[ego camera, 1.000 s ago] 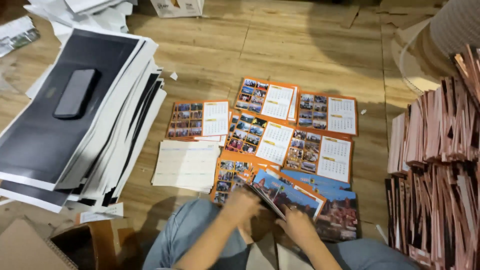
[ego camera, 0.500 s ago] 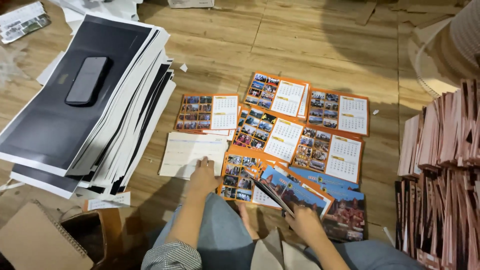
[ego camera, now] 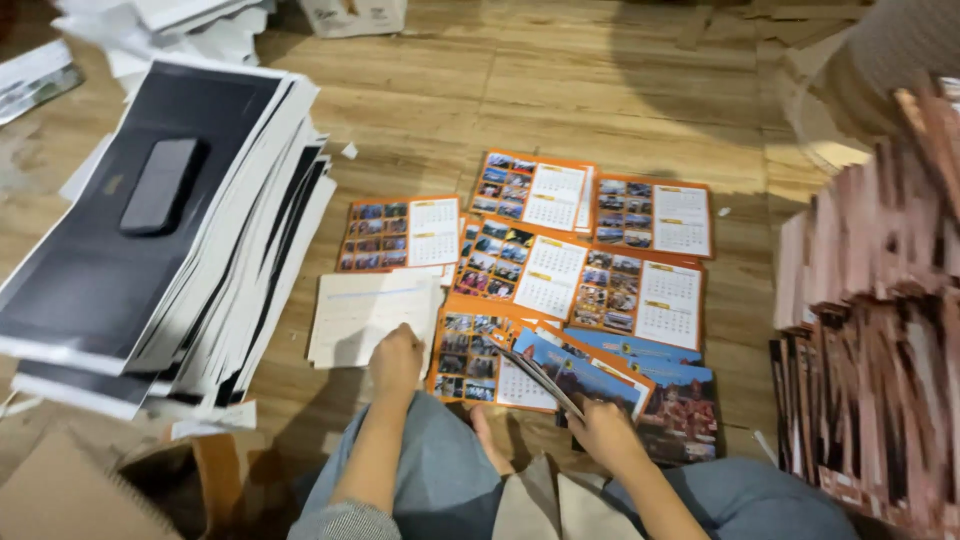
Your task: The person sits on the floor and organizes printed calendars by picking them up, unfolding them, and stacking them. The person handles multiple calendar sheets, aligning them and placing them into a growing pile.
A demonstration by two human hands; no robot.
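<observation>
Far left: tall sheet stack (ego camera: 150,250), black-faced, with a dark phone (ego camera: 160,185) lying on top. Just right of it, a white page pile (ego camera: 365,315) on the wood floor (ego camera: 560,90). Left hand (ego camera: 397,360) rests at that pile's lower right corner, fingers curled down on the paper; pinch not visible, cannot tell. Centre: orange calendar sheets (ego camera: 590,250) spread in overlapping rows. Right hand (ego camera: 603,432) closed on a fanned bundle (ego camera: 560,372) of sheets, held above a blue cover (ego camera: 680,400). Far right: pinkish booklet stacks (ego camera: 870,320).
</observation>
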